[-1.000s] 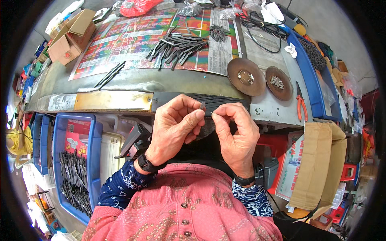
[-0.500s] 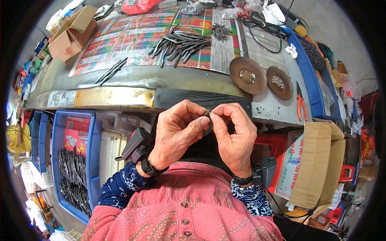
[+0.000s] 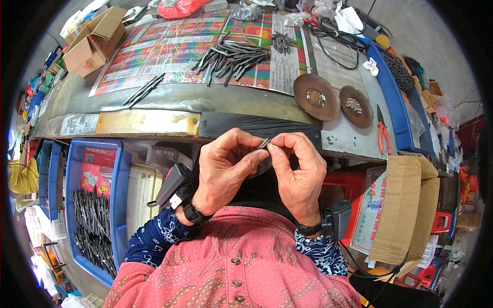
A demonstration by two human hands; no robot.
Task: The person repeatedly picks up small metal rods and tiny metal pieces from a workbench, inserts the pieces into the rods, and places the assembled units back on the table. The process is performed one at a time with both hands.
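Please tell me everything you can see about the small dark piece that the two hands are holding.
The piece is small, thin and dark grey, and looks like metal. It is pinched between the fingertips of the left hand and the right hand, in front of the table edge. Only its short upper end shows, tilted; fingers hide the rest, so its full shape cannot be told.

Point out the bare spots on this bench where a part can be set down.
Bare: grey metal between the cardboard box and two loose strips; also between the rusty dishes and orange pliers. Crowded: the metal strip pile and cables.
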